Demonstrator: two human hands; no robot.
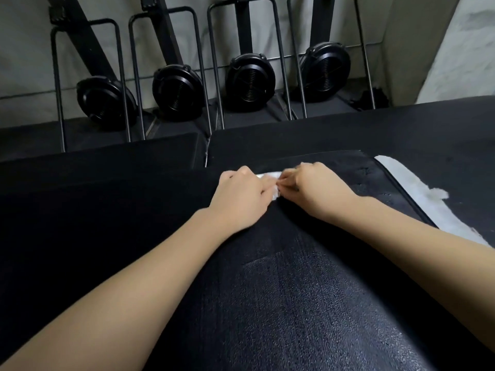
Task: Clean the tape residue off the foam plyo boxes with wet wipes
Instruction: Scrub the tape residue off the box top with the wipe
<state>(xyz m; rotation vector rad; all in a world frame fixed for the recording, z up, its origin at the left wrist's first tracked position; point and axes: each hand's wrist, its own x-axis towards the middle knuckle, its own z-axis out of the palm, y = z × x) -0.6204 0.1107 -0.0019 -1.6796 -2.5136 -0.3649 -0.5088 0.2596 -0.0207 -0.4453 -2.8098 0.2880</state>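
At centre of the black foam plyo box (pixel 308 303) top: white wet wipe (pixel 269 175), pinched between curled fingers of left hand (pixel 241 195) and right hand (pixel 312 187), hands nearly touching. At far right edge: white tape residue (pixel 417 191). Beyond, at far side: black fan wheels (pixel 250 83) in row.

Two bare forearms and hands, no sleeves or gloves worn.

The left hand (pixel 241 195) and right hand (pixel 312 187) are seen uncovered, with forearms entering from 7 and 4 o'clock. No rings, watch or bands are worn. Short nails are glimpsed on the right fingers (pixel 285 180), though blurred.
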